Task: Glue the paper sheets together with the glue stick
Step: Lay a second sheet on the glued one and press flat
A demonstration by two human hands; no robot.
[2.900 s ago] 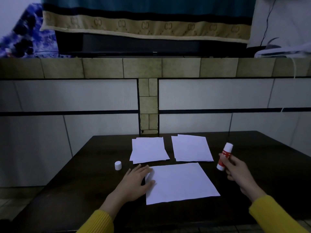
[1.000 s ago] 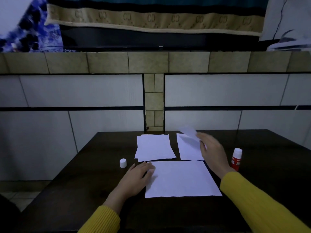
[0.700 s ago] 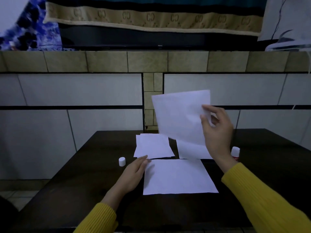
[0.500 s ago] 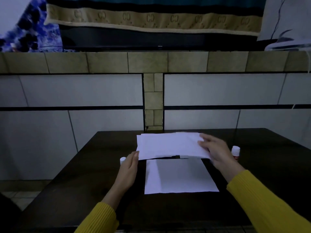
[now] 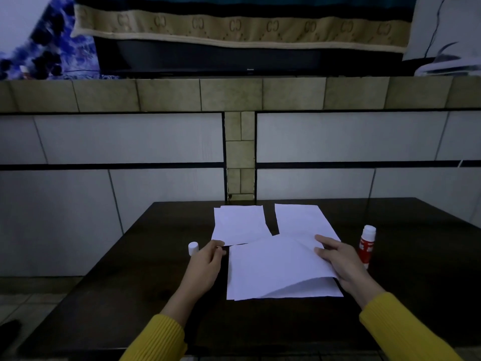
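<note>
On the dark table (image 5: 135, 287) lies a white bottom sheet (image 5: 304, 290). Over it is a second white sheet (image 5: 270, 264), its left side down and its right side raised. My right hand (image 5: 341, 261) holds that raised right edge. My left hand (image 5: 205, 264) pinches the sheet's far left corner. The red and white glue stick (image 5: 366, 247) stands upright just right of my right hand, untouched. Its small white cap (image 5: 193, 248) stands left of my left hand.
Two more piles of white paper lie at the back of the table, a left pile (image 5: 239, 224) and a right pile (image 5: 299, 220). A tiled wall (image 5: 156, 136) rises right behind the table's far edge.
My right hand set the glue stick down, took a sheet from the right pile, lifted it and brought it down over the near sheet. My left hand moved to its corner.
</note>
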